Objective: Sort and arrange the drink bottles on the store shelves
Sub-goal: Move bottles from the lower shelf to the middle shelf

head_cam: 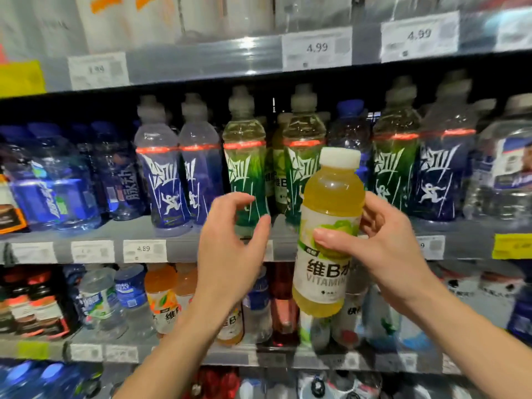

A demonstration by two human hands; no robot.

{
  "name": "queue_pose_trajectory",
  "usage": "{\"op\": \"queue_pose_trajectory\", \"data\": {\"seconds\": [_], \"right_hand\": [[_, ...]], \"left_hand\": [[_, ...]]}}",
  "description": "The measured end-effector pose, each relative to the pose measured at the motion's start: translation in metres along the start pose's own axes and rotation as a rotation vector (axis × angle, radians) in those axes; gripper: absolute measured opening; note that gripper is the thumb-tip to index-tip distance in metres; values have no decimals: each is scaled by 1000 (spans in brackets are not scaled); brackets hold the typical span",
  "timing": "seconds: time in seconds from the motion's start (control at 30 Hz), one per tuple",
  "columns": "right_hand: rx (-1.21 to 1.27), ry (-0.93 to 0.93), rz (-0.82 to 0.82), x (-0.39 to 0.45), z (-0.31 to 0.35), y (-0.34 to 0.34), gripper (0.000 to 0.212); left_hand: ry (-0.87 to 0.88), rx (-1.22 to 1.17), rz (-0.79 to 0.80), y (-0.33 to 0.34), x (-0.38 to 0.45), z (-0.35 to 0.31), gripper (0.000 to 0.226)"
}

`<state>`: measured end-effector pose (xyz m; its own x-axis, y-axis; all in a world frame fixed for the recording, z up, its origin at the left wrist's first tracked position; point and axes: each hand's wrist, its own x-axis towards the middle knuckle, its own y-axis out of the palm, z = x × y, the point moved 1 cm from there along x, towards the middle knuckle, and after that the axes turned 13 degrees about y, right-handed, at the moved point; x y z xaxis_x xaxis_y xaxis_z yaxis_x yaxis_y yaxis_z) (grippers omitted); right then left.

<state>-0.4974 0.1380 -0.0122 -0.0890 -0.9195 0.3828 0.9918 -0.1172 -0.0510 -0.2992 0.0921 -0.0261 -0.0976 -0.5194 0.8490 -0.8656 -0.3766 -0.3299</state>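
My right hand [383,243] grips a yellow vitamin drink bottle [328,272] with a white cap and a white label, held upright in front of the middle shelf. My left hand [230,243] hovers just left of it, fingers curled apart, holding nothing. Behind the hands stand green-labelled bottles [244,156] with grey caps, and a second yellow vitamin bottle [277,174] sits deeper between two of them. Blue-labelled bottles of the same shape [161,174] stand to the left.
The middle shelf's edge [172,249] carries price tags. Blue water bottles [54,180] fill the far left, clear bottles [506,168] the far right. The shelf below holds orange vitamin bottles [161,295], small water bottles [100,300] and a red bottle [283,300]. An upper shelf rail [201,59] runs overhead.
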Motion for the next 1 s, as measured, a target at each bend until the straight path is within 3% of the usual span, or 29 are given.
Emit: {"op": "queue_pose_trajectory", "data": {"seconds": [0.1, 0.27, 0.37, 0.47, 0.53, 0.77, 1.0], "right_hand": [[-28, -21, -10, 3, 12, -12, 52], [-41, -35, -13, 5, 25, -20, 58], [-56, -33, -8, 6, 29, -19, 57], [-77, -45, -11, 8, 33, -16, 60], [-77, -67, -27, 10, 36, -13, 60], [-86, -184, -85, 28, 46, 15, 66], [-175, -216, -118, 63, 45, 59, 71]], "left_hand": [[-86, 205, -38, 4, 38, 5, 61], [-277, 389, 64, 23, 66, 10, 101], [-293, 342, -29, 24, 71, 17, 91], [-199, 144, -122, 16, 70, 18, 56], [-146, 41, -150, 10, 63, 16, 44], [-47, -125, -332, -32, 42, 11, 55], [-90, -179, -304, -88, 19, 21, 50]]}}
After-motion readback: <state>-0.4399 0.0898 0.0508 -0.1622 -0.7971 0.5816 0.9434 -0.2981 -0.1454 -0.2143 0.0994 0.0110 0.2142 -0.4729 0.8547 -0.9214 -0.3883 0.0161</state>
